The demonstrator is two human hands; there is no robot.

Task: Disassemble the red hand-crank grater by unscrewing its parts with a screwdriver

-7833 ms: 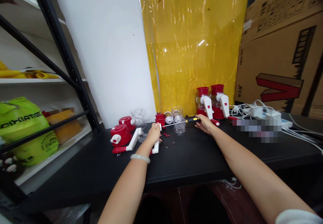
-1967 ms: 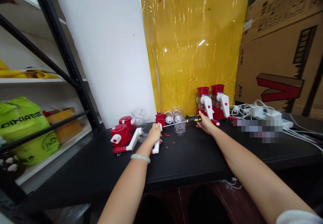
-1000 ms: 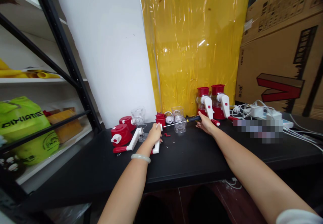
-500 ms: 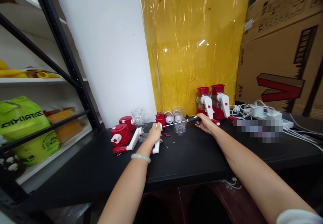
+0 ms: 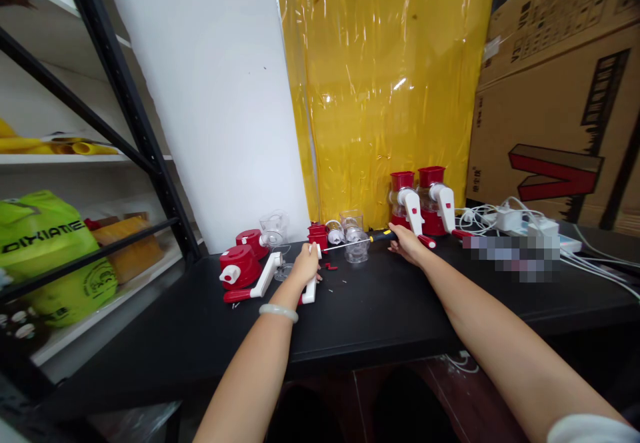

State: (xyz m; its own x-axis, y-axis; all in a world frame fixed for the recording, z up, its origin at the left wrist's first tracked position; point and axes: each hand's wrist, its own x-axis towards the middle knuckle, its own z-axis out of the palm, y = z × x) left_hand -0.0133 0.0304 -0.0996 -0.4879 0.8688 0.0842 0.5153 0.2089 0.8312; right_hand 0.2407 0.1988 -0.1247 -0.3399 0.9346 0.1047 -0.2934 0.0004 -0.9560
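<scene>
My right hand [image 5: 406, 243] is closed around the black and yellow handle of a screwdriver [image 5: 383, 235]. Its thin shaft runs left, with the tip at the white end of a crank handle [image 5: 311, 291]. Closed around that crank handle is my left hand [image 5: 305, 264], which hides much of it; a red grip shows below. Small red parts [image 5: 330, 266] and a few screws [image 5: 344, 282] lie on the black table close by. Left of my left hand is another white crank with a red grip [image 5: 260, 283], beside a red base [image 5: 240, 264].
Clear plastic housings [image 5: 356, 246] and a red hopper piece [image 5: 317, 233] stand behind my hands. Two assembled red-and-white hand-crank graters [image 5: 434, 200] stand at the back right, near white cables [image 5: 480, 220]. A large carton [image 5: 555, 116] borders the right; a black shelf rack [image 5: 120, 96] borders the left.
</scene>
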